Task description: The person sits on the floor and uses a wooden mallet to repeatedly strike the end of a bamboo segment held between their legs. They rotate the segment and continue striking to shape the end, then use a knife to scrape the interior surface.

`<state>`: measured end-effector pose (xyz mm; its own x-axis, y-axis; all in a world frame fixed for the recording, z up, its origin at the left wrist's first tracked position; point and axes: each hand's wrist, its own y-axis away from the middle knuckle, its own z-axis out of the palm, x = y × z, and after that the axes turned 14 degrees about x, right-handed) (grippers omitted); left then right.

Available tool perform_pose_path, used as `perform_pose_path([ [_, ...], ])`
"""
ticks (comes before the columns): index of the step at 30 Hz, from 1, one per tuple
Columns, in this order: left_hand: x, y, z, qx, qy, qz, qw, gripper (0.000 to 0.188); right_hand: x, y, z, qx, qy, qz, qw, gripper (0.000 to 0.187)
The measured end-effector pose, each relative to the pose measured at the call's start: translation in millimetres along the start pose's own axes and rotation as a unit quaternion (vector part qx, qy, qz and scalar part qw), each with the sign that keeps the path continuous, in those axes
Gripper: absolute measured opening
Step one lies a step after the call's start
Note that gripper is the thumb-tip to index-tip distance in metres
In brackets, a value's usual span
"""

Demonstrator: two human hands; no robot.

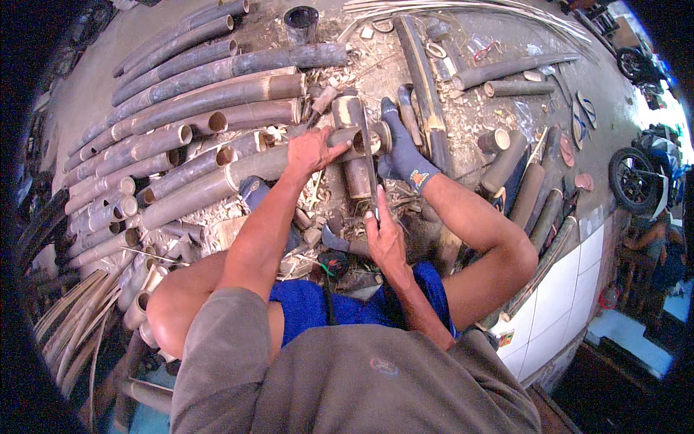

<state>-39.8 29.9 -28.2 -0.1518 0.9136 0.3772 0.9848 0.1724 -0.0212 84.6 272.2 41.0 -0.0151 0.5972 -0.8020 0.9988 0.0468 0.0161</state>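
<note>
A long grey-brown bamboo pole (pixel 264 165) lies slanted across the floor, its right end in front of me. Pressing down on it near that end is my left hand (pixel 311 152), fingers curled over the pole and thumb stretched toward the cut. My right hand (pixel 385 235) is closed round the handle of a long, narrow-bladed saw (pixel 369 155), seen nearly edge-on. The blade crosses the pole close to its tip, with a short bamboo end (pixel 380 137) beyond it. A thicker bamboo piece (pixel 357 177) lies beneath the pole. My right foot in a dark sock (pixel 405 148) is beside the short end.
Many bamboo poles (pixel 217 66) lie in rows at the left. A dark bucket (pixel 301 25) stands at the far side amid shavings. More bamboo pieces (pixel 506 163) and sandals (pixel 578 130) are at the right. A hatchet-like tool (pixel 340 242) lies between my legs.
</note>
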Motion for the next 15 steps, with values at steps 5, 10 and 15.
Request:
perform_pose_path([
  [5,-3,0,-4,-0.010,0.009,-0.004,1.000,0.081,-8,-3,-3,-0.076,0.038,0.035,0.996,0.058],
  [10,3,-4,-12,-0.021,0.012,-0.010,1.000,0.082,5,3,5,-0.091,0.057,0.026,0.994,0.057],
  [15,7,2,-12,-0.038,0.010,-0.040,0.998,0.085,16,16,7,-0.073,0.106,-0.022,0.991,0.060],
])
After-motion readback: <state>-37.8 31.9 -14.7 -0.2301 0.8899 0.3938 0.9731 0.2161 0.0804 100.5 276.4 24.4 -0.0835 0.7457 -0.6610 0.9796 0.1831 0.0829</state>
